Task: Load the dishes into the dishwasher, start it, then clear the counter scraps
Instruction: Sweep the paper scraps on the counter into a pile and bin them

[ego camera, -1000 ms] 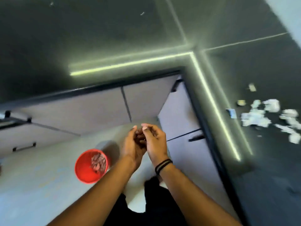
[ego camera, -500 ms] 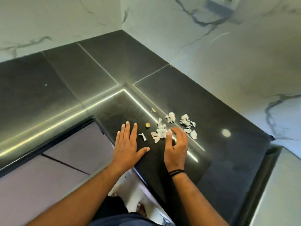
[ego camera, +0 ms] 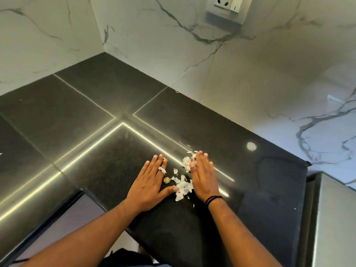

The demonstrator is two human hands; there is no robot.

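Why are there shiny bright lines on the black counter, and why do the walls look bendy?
Head view: the bright lines are light glaring off the glossy counter; the round white spot looks like glare too. The wide lens bends the wall. The left hand, right hand and scraps look slightly soft.

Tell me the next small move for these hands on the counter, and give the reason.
Probably bring the two hands together to heap the scraps. The left hand and right hand lie flat on the black countertop with the white scraps and a small yellowish bit loose between them, near the front edge.
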